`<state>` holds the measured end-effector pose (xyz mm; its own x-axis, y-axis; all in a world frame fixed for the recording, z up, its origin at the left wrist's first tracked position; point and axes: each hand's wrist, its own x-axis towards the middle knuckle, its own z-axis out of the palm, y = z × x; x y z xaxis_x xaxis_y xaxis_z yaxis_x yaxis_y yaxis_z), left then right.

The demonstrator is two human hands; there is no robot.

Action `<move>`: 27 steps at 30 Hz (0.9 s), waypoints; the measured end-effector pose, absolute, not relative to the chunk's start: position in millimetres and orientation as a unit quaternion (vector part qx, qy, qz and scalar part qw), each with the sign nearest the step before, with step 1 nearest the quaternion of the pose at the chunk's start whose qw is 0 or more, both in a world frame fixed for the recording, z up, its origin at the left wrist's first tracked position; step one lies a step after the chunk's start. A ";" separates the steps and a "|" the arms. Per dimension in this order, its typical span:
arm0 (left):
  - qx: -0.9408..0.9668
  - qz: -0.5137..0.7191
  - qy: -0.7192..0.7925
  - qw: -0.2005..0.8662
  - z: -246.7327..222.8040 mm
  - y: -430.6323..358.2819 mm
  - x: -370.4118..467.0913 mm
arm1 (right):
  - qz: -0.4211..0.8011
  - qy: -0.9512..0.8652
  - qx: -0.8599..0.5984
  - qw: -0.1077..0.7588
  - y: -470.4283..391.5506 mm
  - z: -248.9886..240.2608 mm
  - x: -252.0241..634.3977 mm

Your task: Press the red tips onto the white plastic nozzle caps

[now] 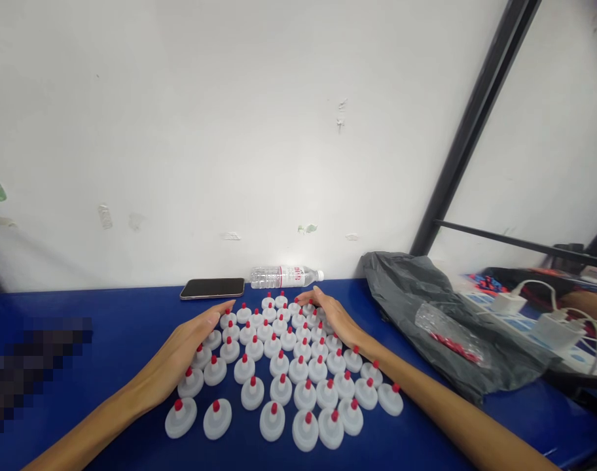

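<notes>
Several round, translucent white caps with red tips (279,364) stand in a loose cluster on the blue table (131,320). My left hand (195,333) lies along the left edge of the cluster, fingers stretched forward, next to the outer caps. Along the far right edge, my right hand (334,315) reaches round the caps with its fingers extended and bent inward over the back ones. Neither hand grips anything that I can see. Part of the caps near the right hand is hidden behind it.
Behind the caps lie a phone (213,288) and a clear bottle (286,277) on its side, near the wall. To the right, a grey plastic bag (401,288) carries a small clear bag of red tips (455,343). Beyond it are white chargers (556,329) and a black metal frame (468,137).
</notes>
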<state>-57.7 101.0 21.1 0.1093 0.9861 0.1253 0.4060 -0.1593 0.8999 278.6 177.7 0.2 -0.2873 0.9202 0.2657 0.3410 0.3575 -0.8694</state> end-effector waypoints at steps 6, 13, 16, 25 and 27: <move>0.645 0.392 0.551 0.356 23.7 99.6 -58.6 | 0.360 -0.717 -0.447 0.395 172.0 6.3 277.2; 0.639 0.401 0.559 0.343 25.6 96.3 -56.0 | 0.363 -0.718 -0.445 0.393 171.5 6.7 276.7; 0.634 0.408 0.568 0.331 26.4 95.9 -55.1 | 0.363 -0.721 -0.440 0.394 171.6 7.0 276.6; 0.637 0.409 0.564 0.331 24.7 97.5 -55.1 | 0.363 -0.721 -0.444 0.389 168.7 10.4 276.6; 0.637 0.404 0.561 0.339 24.1 97.2 -54.4 | 0.366 -0.720 -0.443 0.390 168.5 10.8 276.2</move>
